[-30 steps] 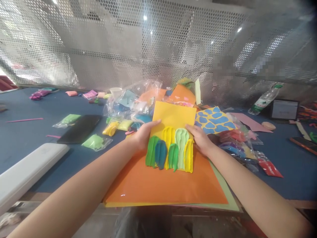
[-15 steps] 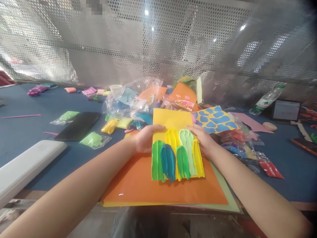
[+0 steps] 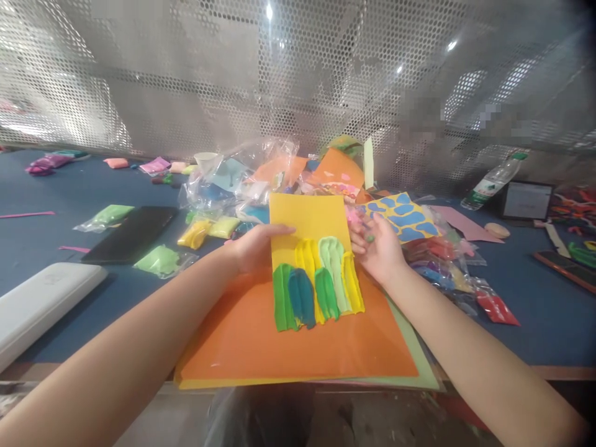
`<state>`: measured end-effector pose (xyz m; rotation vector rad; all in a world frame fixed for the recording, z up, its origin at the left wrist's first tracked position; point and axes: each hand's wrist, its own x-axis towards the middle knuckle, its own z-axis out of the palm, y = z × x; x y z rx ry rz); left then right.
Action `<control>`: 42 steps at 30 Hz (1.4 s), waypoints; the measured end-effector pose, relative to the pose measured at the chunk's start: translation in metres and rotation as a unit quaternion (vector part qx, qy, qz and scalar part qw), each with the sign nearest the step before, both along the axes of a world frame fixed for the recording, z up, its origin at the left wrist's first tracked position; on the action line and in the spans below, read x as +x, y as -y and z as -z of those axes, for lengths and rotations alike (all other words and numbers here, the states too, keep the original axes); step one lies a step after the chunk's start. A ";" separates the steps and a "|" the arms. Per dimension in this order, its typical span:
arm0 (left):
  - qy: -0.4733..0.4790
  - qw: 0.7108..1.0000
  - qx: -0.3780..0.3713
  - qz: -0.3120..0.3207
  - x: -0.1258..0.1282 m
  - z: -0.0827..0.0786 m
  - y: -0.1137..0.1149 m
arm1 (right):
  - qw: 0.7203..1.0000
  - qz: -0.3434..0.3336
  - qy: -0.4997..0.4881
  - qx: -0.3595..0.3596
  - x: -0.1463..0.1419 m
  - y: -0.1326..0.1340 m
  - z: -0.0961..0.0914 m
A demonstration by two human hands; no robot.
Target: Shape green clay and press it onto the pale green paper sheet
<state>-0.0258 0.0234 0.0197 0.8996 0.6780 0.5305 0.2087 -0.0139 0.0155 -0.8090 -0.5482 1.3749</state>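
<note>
A yellow card [image 3: 310,218] with strokes of green, teal, yellow and pale green clay [image 3: 316,282] on its lower half lies on a large orange sheet [image 3: 298,341]. My left hand [image 3: 254,248] grips the card's left edge, thumb on top. Just off the card's right edge, my right hand [image 3: 377,245] hovers with the fingers loosely curled and apart, holding nothing; a green smear shows on a fingertip.
Behind the card, clear bags of coloured clay [image 3: 237,183] are heaped. A yellow sheet with blue patches [image 3: 400,214] lies to the right. On the left are a black tablet [image 3: 130,233], green clay bags [image 3: 161,259] and a white case [image 3: 41,301]. A plastic bottle [image 3: 493,180] lies far right against the mesh wall.
My right hand has come off the card's right edge and lifted slightly to the right. The left hand keeps hold, and the card has shifted a little left.
</note>
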 end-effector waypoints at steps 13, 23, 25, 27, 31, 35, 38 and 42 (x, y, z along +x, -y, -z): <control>-0.039 0.990 0.013 -0.137 0.006 0.019 -0.010 | 0.992 0.032 0.106 0.062 0.005 0.003 -0.003; -0.041 0.991 0.015 -0.123 0.008 0.025 -0.012 | 0.696 -0.068 0.701 0.141 0.001 0.012 0.022; -0.047 0.992 0.010 -0.119 0.009 0.024 -0.012 | 0.653 -0.083 0.740 0.141 0.001 0.013 0.023; -0.052 0.993 0.004 -0.110 0.009 0.025 -0.012 | 0.635 -0.086 0.752 0.151 0.001 0.013 0.022; -0.054 0.992 0.005 -0.113 0.009 0.026 -0.012 | 0.601 -0.119 0.772 0.171 0.001 0.014 0.021; -0.049 0.993 -0.009 -0.111 0.010 0.025 -0.011 | 0.559 -0.125 0.798 0.190 0.001 0.015 0.023; -0.049 0.992 -0.013 -0.115 0.011 0.024 -0.011 | 0.543 -0.118 0.808 0.195 -0.001 0.015 0.024; -0.050 0.992 -0.002 -0.118 0.011 0.023 -0.011 | 0.534 -0.129 0.819 0.166 -0.003 0.016 0.021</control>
